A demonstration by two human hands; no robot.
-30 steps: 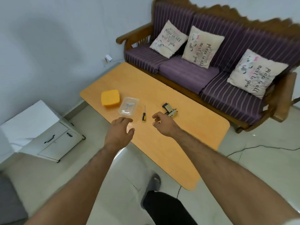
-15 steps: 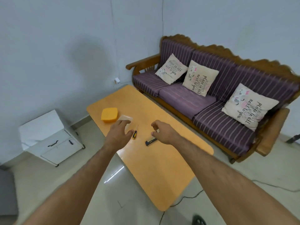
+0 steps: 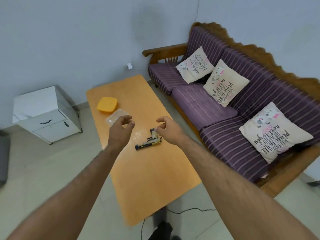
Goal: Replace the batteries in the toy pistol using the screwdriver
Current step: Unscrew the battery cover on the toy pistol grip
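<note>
Neither of my hands holds anything yet. Going left to right: my left hand (image 3: 121, 131) hovers with fingers loosely curled and thumb apart, empty, partly covering the clear container (image 3: 115, 117) at about ten o'clock from the pistol; the orange lid (image 3: 107, 104) lies just beyond it. My right hand (image 3: 168, 129) hangs just at one o'clock of the toy pistol (image 3: 149, 141), fingertips drawn toward the thumb near the butt of the grip, whether touching it I cannot tell.

The pistol lies flat on the orange table (image 3: 147, 179), well in from the edges. Its long axis runs roughly from eight to two o'clock, muzzle toward eight, grip sticking up toward twelve.

I cannot see the screwdriver; my left hand may be hiding it. Reaching blind, I judge I could knock it rolling, or tip the container and scatter whatever it holds.
</note>
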